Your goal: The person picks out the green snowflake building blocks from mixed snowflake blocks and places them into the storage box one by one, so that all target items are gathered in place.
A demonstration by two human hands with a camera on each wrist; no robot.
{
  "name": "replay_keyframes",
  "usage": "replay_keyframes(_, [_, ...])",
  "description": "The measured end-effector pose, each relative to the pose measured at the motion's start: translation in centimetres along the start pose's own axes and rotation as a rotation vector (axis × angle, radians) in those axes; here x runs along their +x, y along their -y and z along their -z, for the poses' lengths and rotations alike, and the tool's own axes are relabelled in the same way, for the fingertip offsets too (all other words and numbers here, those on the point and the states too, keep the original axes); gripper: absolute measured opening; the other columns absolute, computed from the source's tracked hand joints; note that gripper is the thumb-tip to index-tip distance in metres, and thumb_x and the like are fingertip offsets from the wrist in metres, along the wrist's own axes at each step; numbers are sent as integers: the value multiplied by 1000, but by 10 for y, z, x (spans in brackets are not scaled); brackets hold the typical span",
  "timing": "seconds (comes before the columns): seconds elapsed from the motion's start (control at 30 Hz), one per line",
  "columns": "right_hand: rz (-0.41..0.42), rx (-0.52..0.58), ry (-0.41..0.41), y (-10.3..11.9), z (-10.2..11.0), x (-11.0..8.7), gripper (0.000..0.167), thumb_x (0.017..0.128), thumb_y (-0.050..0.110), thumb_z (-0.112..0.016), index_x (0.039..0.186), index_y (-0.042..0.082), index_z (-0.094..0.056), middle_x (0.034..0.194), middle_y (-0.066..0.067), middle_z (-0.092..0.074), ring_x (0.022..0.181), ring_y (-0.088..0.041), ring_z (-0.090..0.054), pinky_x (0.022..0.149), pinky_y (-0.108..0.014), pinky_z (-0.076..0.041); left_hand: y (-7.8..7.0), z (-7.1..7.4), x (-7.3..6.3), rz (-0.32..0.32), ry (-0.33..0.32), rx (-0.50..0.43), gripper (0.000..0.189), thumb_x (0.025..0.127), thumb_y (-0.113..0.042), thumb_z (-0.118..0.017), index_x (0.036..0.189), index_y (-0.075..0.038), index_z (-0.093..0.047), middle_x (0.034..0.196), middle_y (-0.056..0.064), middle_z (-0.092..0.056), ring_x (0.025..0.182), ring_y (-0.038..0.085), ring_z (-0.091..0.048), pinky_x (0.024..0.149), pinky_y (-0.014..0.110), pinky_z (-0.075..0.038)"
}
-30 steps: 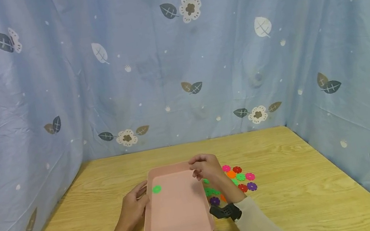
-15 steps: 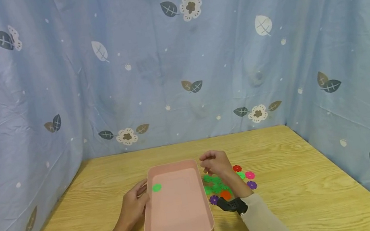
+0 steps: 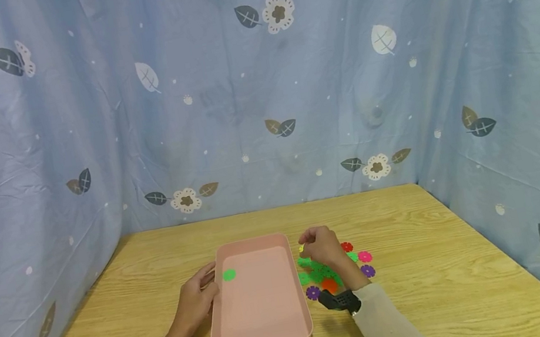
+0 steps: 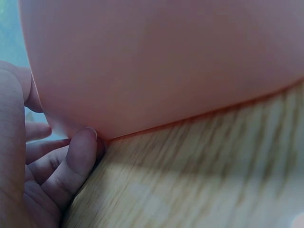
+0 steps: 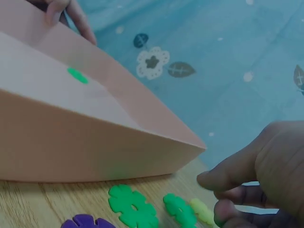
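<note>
A shallow pink tray (image 3: 258, 307) sits on the table with one green flower-shaped plastic disc (image 3: 229, 275) lying inside it. My left hand (image 3: 197, 297) holds the tray's left wall, its thumb at the rim and the fingers along the outside. Just off the tray's right side, my right hand (image 3: 323, 246) is low over a cluster of flower-shaped discs. A yellow disc (image 5: 201, 212) lies right by its fingertips, and a gap shows between thumb and fingers. Beside the tray lie green discs (image 5: 133, 207) and a purple disc (image 5: 88, 222).
Around the right forearm are an orange disc (image 3: 329, 285), a red disc (image 3: 347, 247), a pink disc (image 3: 365, 257) and another purple disc (image 3: 367, 271). Blue patterned curtains (image 3: 235, 91) enclose the wooden table (image 3: 429, 285) at the back and sides.
My right hand has moved right from above the tray's far right corner, then lowered to the discs near the yellow one. The left hand and tray stay put.
</note>
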State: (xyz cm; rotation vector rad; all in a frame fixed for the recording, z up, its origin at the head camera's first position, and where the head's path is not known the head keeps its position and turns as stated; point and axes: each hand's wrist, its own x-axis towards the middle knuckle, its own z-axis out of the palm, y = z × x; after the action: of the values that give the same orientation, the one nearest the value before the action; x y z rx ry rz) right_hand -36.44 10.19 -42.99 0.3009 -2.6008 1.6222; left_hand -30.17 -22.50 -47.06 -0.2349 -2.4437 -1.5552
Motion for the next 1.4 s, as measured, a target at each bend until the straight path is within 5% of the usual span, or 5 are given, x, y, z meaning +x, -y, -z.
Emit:
replay_keyframes(0.5, [-21,-249,37,-3,0,2,21,76,5,-84,95,4,-75,85,-5,-68,72,-21,-60,61,-34,-51,1,0,0,-4,9,-1,54,94,-6,-52,148,0,-50,133,26,-63,116,40,-66,79,33,-61])
replay_keyframes(1.0, [-57,-349,63,-4,-4,1,24,76,8,-86,99,6,-80,104,-11,-72,91,-32,-64,72,-43,-58,-2,1,0,3,8,15,54,95,-9,-52,149,-2,-49,134,26,-62,115,40,-67,65,27,-58])
replay_keyframes(1.4, [-48,-389,37,-5,-8,0,19,76,7,-86,89,5,-73,94,-8,-68,80,-25,-61,70,-41,-58,-2,1,-1,0,-1,-2,53,95,-8,-53,147,-1,-51,131,26,-64,113,39,-68,71,30,-60])
